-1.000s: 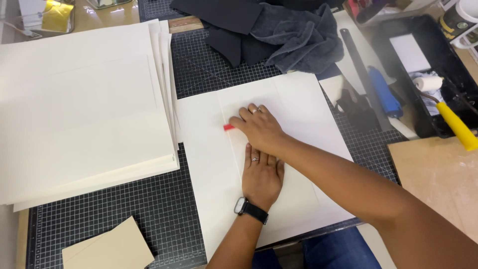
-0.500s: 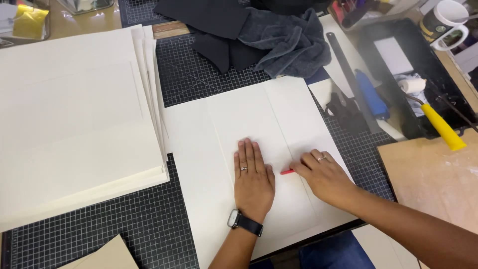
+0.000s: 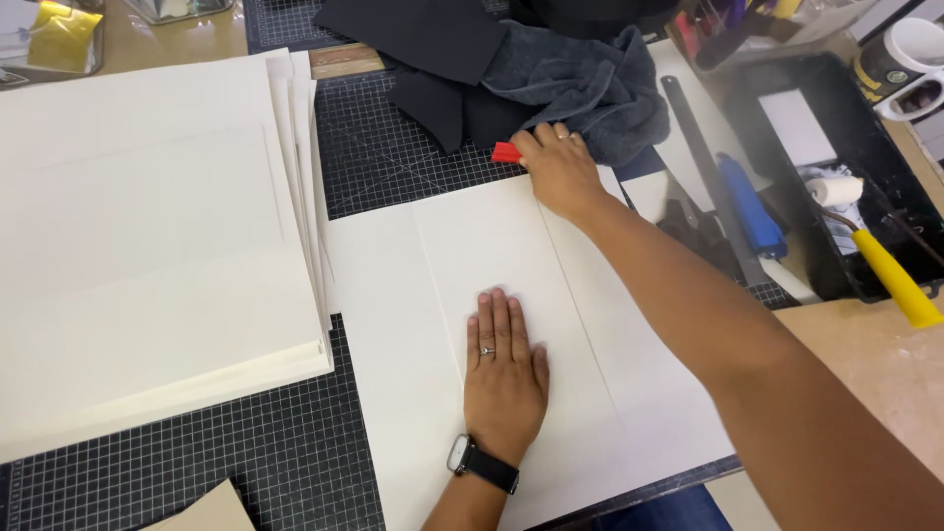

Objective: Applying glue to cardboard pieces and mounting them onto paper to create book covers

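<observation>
A large white sheet (image 3: 413, 285) with fold creases lies flat on a black gridded cutting mat (image 3: 393, 147). My left hand (image 3: 503, 369), wearing a ring and a black wrist watch, presses flat on the sheet's middle with fingers together. My right hand (image 3: 559, 169) reaches to the sheet's far edge and grips a small red flat tool (image 3: 505, 152), its tip sticking out to the left.
A thick stack of white sheets (image 3: 147, 246) lies at the left. Dark cloths (image 3: 551, 69) are bunched beyond the sheet. At the right are a black tray (image 3: 890, 187) with a yellow-handled roller (image 3: 880, 261), a blue-handled tool (image 3: 749, 205) and a black ruler (image 3: 698, 147).
My right hand has run the red tool from the sheet's near right part up to its far edge. My left hand stays pressed on the sheet.
</observation>
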